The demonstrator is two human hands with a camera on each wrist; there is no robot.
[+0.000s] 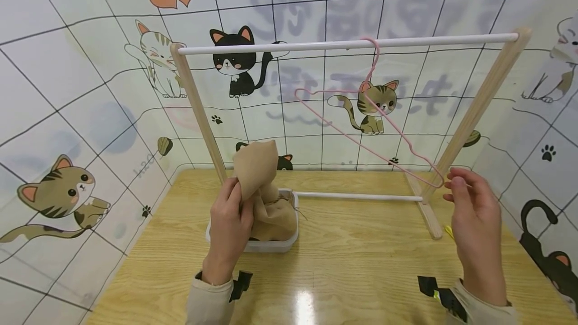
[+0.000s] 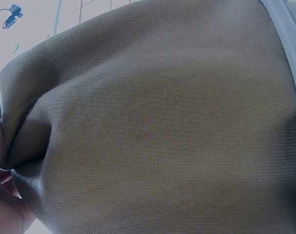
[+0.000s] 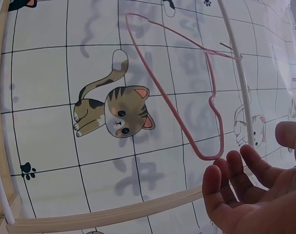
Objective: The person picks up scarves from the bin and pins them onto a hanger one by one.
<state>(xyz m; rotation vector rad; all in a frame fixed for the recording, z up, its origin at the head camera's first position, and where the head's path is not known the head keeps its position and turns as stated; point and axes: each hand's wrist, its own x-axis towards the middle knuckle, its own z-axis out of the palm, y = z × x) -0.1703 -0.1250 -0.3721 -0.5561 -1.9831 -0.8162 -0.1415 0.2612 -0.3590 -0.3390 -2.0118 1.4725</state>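
Okay, so the left hand (image 1: 230, 219) is pinching the tan cloth (image 1: 264, 194) left of centre in the frame, with its lower part bunched in the white tray (image 1: 271, 248). The right hand (image 1: 476, 219), over at the right edge, holds nothing, fingers loosely bent right by the low corner of the pink hanger (image 1: 361, 142); can't tell if they touch. I'd steady that corner first, since the hanger tilts on the white rail (image 1: 316, 45) and would probably swing. Keep the pinch firm and lift the cloth straight up so it doesn't snag the rim.
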